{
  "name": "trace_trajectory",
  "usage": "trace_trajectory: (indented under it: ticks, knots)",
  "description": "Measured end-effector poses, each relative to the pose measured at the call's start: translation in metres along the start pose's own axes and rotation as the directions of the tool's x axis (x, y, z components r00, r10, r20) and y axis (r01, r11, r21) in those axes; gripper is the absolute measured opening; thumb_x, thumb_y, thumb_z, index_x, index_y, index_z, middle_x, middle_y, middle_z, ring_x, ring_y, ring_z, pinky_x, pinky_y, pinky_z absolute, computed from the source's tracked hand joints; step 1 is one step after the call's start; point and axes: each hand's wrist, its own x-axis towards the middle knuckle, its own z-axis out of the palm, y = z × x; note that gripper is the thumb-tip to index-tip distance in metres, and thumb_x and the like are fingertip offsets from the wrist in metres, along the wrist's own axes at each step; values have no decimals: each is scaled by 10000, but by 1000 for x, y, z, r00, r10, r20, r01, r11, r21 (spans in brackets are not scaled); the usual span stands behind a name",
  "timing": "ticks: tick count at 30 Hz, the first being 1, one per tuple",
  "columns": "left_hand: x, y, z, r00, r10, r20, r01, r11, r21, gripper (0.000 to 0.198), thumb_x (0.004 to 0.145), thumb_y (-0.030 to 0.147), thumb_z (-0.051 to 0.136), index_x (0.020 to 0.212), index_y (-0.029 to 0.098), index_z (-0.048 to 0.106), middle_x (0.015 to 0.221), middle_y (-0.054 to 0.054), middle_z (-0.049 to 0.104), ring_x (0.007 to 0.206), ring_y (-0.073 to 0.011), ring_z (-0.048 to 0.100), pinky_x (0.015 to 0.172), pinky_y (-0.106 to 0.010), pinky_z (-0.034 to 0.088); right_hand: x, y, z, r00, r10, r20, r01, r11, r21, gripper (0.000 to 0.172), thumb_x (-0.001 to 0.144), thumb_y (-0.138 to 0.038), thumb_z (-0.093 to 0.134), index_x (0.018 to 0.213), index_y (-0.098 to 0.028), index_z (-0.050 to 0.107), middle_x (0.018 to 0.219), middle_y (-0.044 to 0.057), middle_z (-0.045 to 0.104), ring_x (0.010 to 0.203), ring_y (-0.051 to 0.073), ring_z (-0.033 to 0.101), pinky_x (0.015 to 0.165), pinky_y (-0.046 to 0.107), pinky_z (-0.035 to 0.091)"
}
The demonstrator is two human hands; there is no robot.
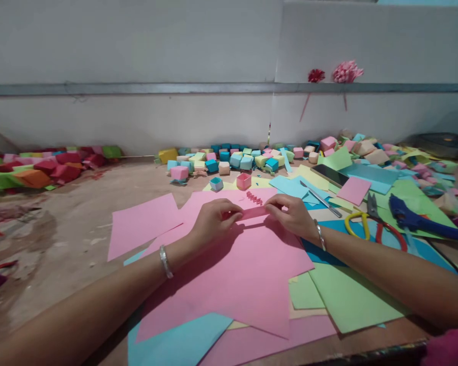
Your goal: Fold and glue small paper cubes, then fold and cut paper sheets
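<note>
A folded pink paper strip stretches between my two hands, just above large pink paper sheets. My left hand pinches its left end between thumb and fingers. At the other end, my right hand grips it in a similar pinch. Right behind the strip lies a zigzag piece of pink paper; whether it joins the strip I cannot tell. Farther back stand a small open pink paper box and a small open blue one.
Scissors, a craft knife, a blue glue gun and a dark phone lie on coloured paper at right. Small paper boxes line the wall. More folded paper pieces are heaped at left.
</note>
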Motion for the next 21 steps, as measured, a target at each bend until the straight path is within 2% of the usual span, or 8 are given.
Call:
trace_trajectory:
  ticks: [6, 11, 14, 18, 21]
  knots:
    - [2, -1, -1, 993, -102, 59, 105, 993, -48, 170, 836, 190, 580, 817, 165, 747, 838, -41, 713, 770, -155, 633, 705, -268, 477, 2, 3, 0, 999, -41, 33, 43, 997, -59, 130, 882, -230, 585, 768, -204, 644, 751, 28, 657, 687, 152, 561, 646, 288, 430]
    - [5, -1, -2, 979, -183, 90, 186, 982, -20, 184, 790, 198, 586, 827, 179, 766, 853, -31, 724, 799, -160, 640, 739, -267, 477, 1, 2, -2, 996, -43, 79, 50, 995, -86, 115, 868, -163, 553, 813, -191, 651, 795, 33, 670, 737, 151, 582, 682, 278, 428]
    - [7, 0, -4, 953, -262, 151, 269, 963, -31, 194, 752, 210, 603, 837, 187, 775, 868, -16, 744, 801, -164, 657, 723, -256, 482, 1, 0, -3, 993, -12, 119, 24, 994, -104, 106, 849, -144, 557, 814, -184, 648, 815, 34, 680, 764, 155, 598, 710, 277, 430]
    - [7, -1, -6, 897, -357, 262, 371, 929, -3, 212, 742, 242, 608, 852, 199, 784, 776, 7, 749, 701, -164, 660, 619, -247, 466, 2, 1, -3, 978, 64, 199, -21, 977, -211, 118, 832, -130, 551, 763, -178, 634, 785, 41, 663, 756, 167, 588, 700, 282, 419]
    - [7, -2, -5, 900, -354, 254, 358, 933, 33, 192, 738, 223, 619, 829, 204, 787, 780, 9, 754, 712, -163, 666, 646, -248, 471, 3, 2, -3, 962, 112, 247, -39, 958, -283, 113, 825, -130, 559, 752, -175, 632, 783, 46, 658, 758, 173, 585, 692, 281, 411]
